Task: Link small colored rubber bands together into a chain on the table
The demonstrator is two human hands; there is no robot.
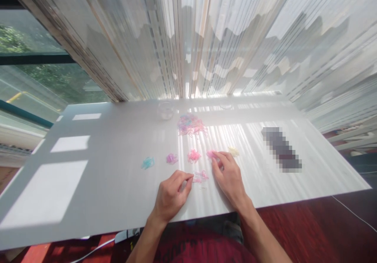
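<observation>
My left hand (pixel 173 192) is pinched, thumb against index finger, at the left edge of a small loose group of mixed pink and pale rubber bands (pixel 202 176). My right hand (pixel 228 172) has its fingertips closed together on a small lilac-pink pile of rubber bands (pixel 210 154); what exactly they pinch is too small to tell. In a row with that pile lie a teal pile (pixel 147 162), a purple pile (pixel 171 158), a bright pink pile (pixel 193 156) and a pale yellow pile (pixel 233 151). Behind them sits a larger mixed pile (pixel 191 125).
A clear round container (pixel 165 110) stands at the back of the white table (pixel 118 145), and a clear lid-like disc (pixel 226 106) lies farther right. A dark pixelated object (pixel 281 149) rests on the right side. Striped sheer curtains (pixel 188 39) hang along the back edge.
</observation>
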